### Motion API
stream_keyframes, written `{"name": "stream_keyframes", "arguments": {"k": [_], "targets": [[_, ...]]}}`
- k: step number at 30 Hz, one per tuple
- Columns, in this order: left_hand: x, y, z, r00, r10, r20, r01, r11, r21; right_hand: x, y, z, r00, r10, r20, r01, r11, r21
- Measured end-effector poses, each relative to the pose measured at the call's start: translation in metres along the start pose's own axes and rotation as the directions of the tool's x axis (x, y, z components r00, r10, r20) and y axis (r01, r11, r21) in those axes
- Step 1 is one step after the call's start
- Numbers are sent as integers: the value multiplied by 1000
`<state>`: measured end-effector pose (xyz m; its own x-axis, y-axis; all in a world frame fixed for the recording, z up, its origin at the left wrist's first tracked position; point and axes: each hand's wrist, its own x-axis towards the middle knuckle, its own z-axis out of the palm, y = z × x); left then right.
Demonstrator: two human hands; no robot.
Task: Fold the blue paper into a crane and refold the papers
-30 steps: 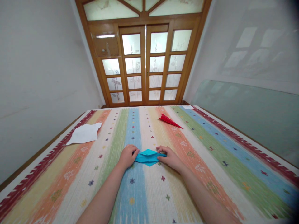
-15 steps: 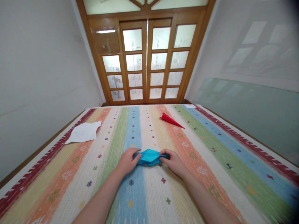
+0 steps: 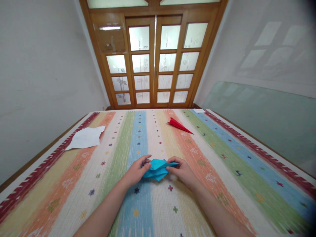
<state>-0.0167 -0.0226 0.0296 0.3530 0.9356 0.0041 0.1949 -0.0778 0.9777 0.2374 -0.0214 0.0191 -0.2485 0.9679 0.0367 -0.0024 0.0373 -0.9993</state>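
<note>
The folded blue paper (image 3: 158,168) lies with its long axis running left to right between the hands, the left hand (image 3: 136,171) pinching its left end and the right hand (image 3: 182,171) its right end, just above the striped cloth (image 3: 222,171).

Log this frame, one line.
left hand: pinching blue folded paper | right hand: pinching same | red paper plane: far, untouched

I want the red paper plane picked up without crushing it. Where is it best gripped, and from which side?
Pinch the red plane at its wider folded tail, the left end, coming from above. The body tapers to a thin point toward the right, which would probably bend.
</note>
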Motion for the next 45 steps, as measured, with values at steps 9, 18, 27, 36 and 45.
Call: {"name": "stream_keyframes", "arguments": {"k": [9,18,27,36,45], "targets": [[-3,1,6,973,-122,197,179,935,-307,-1,4,1,1000,-26,-7,27,986,167],[2,3,9,989,-138,-62,92,875,-475,2,-3,1,998,-28,64,1,921,389],[0,7,24,988,-60,-143,-6,906,-424,-7,7,23,983,-78,168,53,987,152],[-16,31,35,914,336,-229,-256,914,316,-17,-13,26,923,-380,-58,347,889,-298],[-20,26,39,924,342,-169,-289,917,275,-29,-14,25,811,-575,-109,502,780,-374]]}}
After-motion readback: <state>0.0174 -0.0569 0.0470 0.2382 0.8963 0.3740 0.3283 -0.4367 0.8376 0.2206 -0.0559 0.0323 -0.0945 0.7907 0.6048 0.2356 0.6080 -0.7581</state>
